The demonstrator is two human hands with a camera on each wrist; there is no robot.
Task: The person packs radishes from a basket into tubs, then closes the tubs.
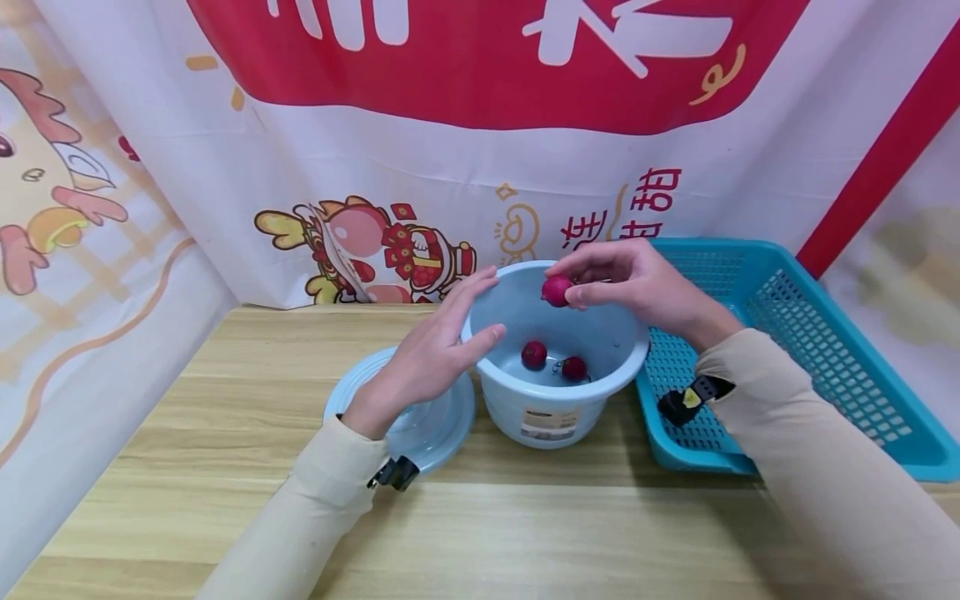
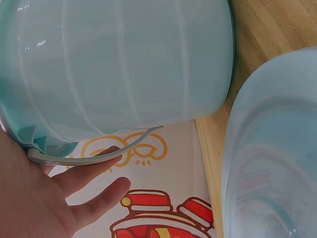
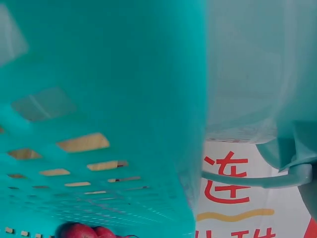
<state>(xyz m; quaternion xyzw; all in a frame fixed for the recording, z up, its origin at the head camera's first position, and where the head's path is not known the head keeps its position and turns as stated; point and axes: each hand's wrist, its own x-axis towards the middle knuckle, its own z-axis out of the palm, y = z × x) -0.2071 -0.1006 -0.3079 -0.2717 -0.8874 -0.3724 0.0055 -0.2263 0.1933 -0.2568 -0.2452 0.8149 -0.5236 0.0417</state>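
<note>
My right hand (image 1: 637, 287) pinches a red radish (image 1: 556, 291) between thumb and fingers over the mouth of a light blue bucket (image 1: 551, 417). On the bucket's floor lie two more objects, a radish (image 1: 534, 355) and another radish (image 1: 574, 368) with a thin root. My left hand (image 1: 431, 342) rests at the bucket's left rim with its fingers spread and fairly straight. In the left wrist view its fingers (image 2: 101, 201) reach past the bucket's thin handle (image 2: 94, 159). The right wrist view does not show the held radish.
A round light blue lid (image 1: 442, 446) lies on the wooden table (image 1: 187, 467), left of the bucket and partly under my left forearm. At the right stands a teal perforated basket (image 1: 926, 467), with radishes (image 3: 79, 230) inside. A printed cloth (image 1: 420, 158) hangs behind the table.
</note>
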